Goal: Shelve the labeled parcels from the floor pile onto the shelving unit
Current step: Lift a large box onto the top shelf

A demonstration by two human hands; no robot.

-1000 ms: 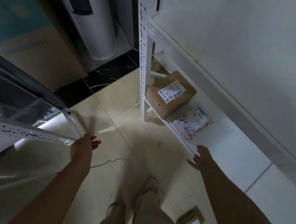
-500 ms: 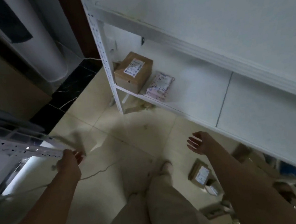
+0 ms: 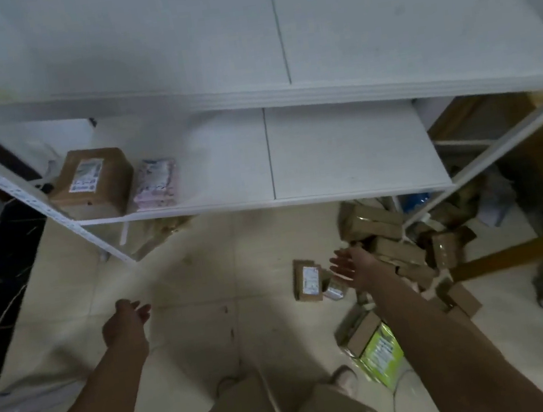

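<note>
Both hands (image 3: 352,266) empty above parcels (image 3: 390,252)

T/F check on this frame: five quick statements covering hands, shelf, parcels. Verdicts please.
1. The right hand holds a parcel. False: it is open and empty, next to the pile of boxes.
2. A brown box sits on the lower shelf. True.
3. The pink mailer lies on the floor. False: it lies on the lower shelf, beside the brown box.
4. The left hand holds nothing. True.
5. A green packet lies on the floor. True.
</note>
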